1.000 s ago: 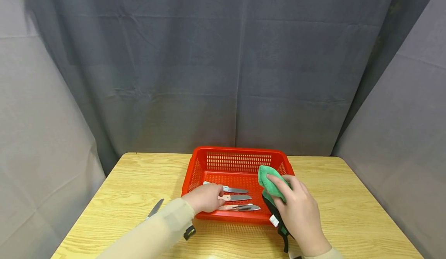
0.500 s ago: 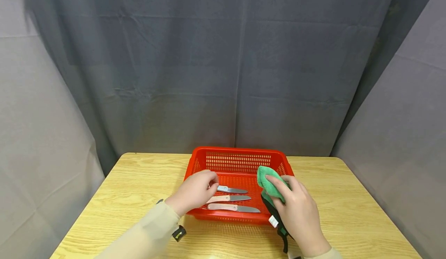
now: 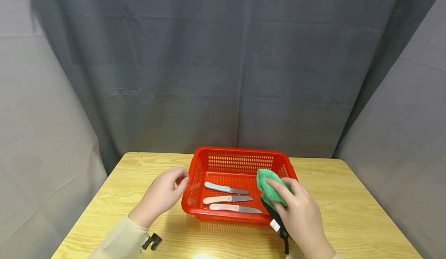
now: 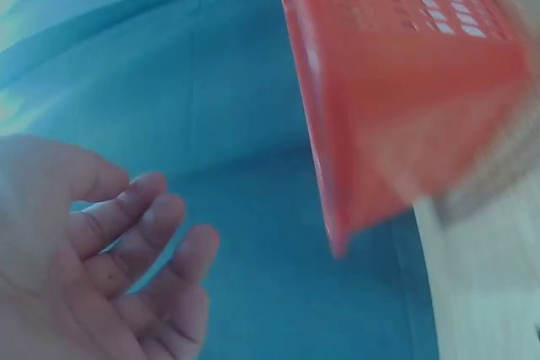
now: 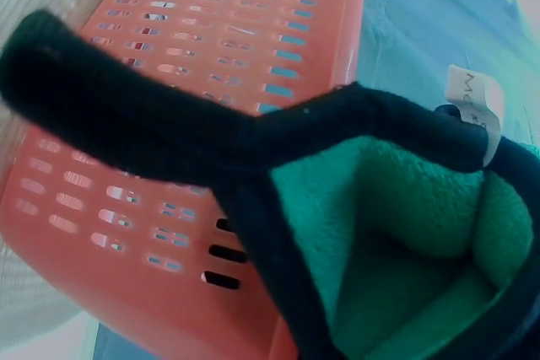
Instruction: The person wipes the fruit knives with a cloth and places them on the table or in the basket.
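Note:
My left hand (image 3: 163, 192) hovers over the table just left of the red basket (image 3: 240, 150). Its fingers (image 4: 160, 233) are loosely curled, with nothing between them. Three knives lie side by side in the basket, blades to the right: one with a light blue handle (image 3: 217, 187), one with a beige handle (image 3: 217, 199), one with a pale pink handle (image 3: 224, 207). At the basket's right front, my right hand (image 3: 299, 210) grips a green cloth (image 3: 270, 181) with dark edging (image 5: 126, 115). A white tag (image 5: 474, 111) sticks out from its edge.
The basket stands on a wood-grain table (image 3: 348, 212), near its back edge. A dark grey curtain (image 3: 209, 77) hangs behind, with pale cloth walls (image 3: 400, 135) at both sides. A black strap piece (image 3: 151, 242) sits at my left wrist.
My left hand has drawn back out of the basket to the left, uncovering the knife handles. A blade seen earlier beside the left sleeve no longer shows. The right hand keeps its place.

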{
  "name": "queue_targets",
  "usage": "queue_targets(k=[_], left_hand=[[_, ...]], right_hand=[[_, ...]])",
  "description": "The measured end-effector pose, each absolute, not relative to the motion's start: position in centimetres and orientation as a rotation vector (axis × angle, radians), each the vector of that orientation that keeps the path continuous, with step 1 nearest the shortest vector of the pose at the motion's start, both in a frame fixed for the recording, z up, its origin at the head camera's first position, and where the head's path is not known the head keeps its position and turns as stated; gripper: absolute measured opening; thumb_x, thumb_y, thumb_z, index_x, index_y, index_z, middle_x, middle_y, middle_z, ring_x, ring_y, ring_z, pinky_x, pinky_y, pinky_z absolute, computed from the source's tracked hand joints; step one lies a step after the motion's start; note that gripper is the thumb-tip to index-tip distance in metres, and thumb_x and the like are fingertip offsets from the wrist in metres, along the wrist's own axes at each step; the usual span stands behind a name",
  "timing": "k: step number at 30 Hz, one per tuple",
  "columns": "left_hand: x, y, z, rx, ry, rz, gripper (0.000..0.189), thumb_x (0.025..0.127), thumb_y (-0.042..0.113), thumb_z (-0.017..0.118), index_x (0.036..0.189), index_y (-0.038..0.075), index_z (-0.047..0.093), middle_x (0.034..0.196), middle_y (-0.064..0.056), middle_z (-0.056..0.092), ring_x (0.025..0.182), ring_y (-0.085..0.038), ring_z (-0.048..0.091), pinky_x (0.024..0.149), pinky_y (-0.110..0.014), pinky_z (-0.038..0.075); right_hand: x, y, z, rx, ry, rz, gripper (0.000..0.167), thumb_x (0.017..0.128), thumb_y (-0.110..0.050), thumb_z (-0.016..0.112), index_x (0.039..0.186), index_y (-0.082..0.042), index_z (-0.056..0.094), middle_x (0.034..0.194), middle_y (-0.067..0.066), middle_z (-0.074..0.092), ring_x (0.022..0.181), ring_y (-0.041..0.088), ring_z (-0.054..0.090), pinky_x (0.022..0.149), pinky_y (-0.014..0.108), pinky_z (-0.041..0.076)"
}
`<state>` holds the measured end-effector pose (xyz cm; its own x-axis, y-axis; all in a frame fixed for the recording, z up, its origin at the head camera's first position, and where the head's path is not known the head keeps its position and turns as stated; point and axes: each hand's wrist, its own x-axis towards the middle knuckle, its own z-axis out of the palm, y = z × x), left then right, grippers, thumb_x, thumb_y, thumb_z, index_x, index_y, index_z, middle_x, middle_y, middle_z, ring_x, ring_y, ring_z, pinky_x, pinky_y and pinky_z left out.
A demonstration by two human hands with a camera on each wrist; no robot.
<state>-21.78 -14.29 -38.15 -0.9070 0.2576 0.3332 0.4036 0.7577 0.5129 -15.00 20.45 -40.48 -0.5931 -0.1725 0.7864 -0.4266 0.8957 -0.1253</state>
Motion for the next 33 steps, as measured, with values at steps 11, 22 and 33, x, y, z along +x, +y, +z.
queue_targets(k=[11,22,33], left_hand=[[-21.1,-20.3,-42.8,-0.317,-3.076,-0.689,0.015,0.096,0.018,0.072,0.09,0.012,0.059,0.084,0.0,0.057,0.07,-0.014,0.05,0.064,-0.033,0.044],[-19.8,-22.9,-46.4,-0.138,-3.205,-0.397,0.05,0.089,0.032,0.081,0.113,-0.008,0.061,0.091,-0.011,0.065,0.069,-0.021,0.06,0.059,-0.039,0.053],[-19.3,-23.4,-47.4,-0.06,-3.283,-0.404,0.029,0.084,0.02,0.084,0.09,0.0,0.064,0.074,-0.003,0.061,0.063,-0.016,0.056,0.055,-0.034,0.051]], right_hand=[[-15.0,20.4,-40.7,0.443,-2.221,0.371,0.076,0.061,-0.001,0.096,0.127,-0.028,0.072,0.111,0.01,0.066,0.086,0.026,0.065,0.062,0.044,0.058],[-15.0,20.4,-40.8,0.423,-2.261,0.368,0.073,0.062,-0.003,0.096,0.126,-0.028,0.072,0.11,0.01,0.065,0.086,0.024,0.064,0.063,0.043,0.059],[-15.2,20.3,-40.8,0.434,-2.255,0.368,0.072,0.062,-0.004,0.096,0.126,-0.028,0.072,0.11,0.009,0.065,0.085,0.023,0.064,0.063,0.042,0.058]])
